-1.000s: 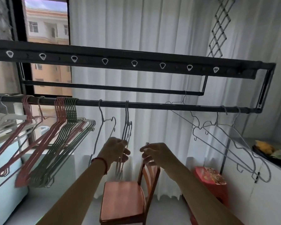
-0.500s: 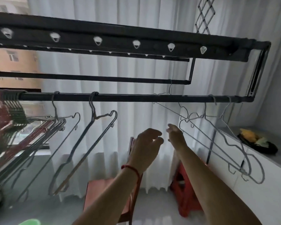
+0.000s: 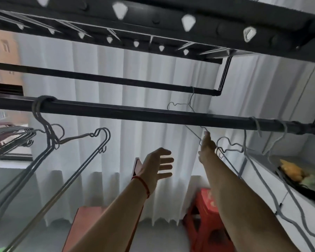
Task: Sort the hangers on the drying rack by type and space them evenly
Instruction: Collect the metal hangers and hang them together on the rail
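Since half a second earlier my right hand (image 3: 206,146) had risen to the thin grey wire hanger (image 3: 193,106) on the far black rod (image 3: 116,80); whether that grip had closed, I couldn't tell. Left hand (image 3: 157,165) hung relaxed, empty. Best move: unhook cleanly, rehang on the near black drying-rack rod (image 3: 135,113).

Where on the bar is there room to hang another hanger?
The front bar is bare between the dark hanger bunch on the left and the pale wire hangers at the right end. The right hand reaches toward the crowded right end. More hangers crowd the far left.
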